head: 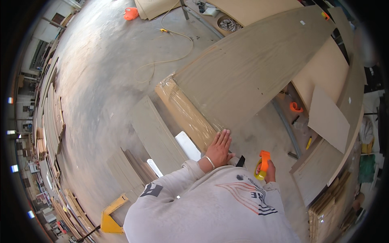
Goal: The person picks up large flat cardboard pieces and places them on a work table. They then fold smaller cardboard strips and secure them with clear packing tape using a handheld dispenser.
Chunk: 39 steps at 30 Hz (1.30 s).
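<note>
My left hand [218, 147] lies flat, fingers close together, on the near corner of a long grey-brown wood panel [243, 70]. Brown cardboard [185, 112] covers the panel's near end, with shiny clear tape or film over it. In my right hand [269, 171] is an orange tape dispenser [265, 156] with a roll of yellowish tape, held beside the panel's corner and apart from it. At the panel's far end lies a small orange object [325, 15].
A thin hose [182, 57] with a yellow air gun [164, 30] lies on the floor. Grey panels [158, 130] stand left of the cardboard. On the right are a metal frame [285, 127], an orange tape dispenser [295, 107], a yellow cutter [308, 143] and a loose board [328, 118].
</note>
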Motion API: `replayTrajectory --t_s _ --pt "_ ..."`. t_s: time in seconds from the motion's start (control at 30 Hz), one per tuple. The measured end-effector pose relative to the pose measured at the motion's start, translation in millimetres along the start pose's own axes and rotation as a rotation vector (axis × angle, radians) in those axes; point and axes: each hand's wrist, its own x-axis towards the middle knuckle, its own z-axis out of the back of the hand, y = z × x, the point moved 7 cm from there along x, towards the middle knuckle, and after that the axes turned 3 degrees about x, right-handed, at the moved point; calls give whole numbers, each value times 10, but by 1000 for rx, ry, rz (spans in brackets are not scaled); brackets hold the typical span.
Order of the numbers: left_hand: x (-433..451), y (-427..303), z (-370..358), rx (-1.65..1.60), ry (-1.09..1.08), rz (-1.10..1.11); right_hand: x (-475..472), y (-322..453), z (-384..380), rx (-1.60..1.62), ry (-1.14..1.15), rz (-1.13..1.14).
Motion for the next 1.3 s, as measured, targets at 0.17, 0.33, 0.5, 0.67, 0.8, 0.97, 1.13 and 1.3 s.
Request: replayTrajectory --t_s 0.17,0.33,0.5,0.67,0.8,0.97,1.13,1.3 --pt "-234 326 317 -62 -255 12 -98 178 231 -41 68 69" --pt "-890 1833 -382 -1130 -782 866 -157 38 777 -19 81 44" --pt "-487 1444 -890 -2103 -694 689 -149 -229 1296 -20 137 -1" --pt "-437 1568 -919 -1912 -727 719 -340 -354 1532 73 140 1" --pt "-478 1542 -911 -1976 -569 638 -247 -430 1924 -11 102 216" --pt "-721 1511 -558 -913 -474 1098 -724 -466 2136 212 53 205" --pt "574 -14 -209 -351 -547 425 -1400 -813 2616 424 -164 333" --pt "2148 -1612 -858 -352 -117 16 -1993 -1193 3322 699 -486 595"
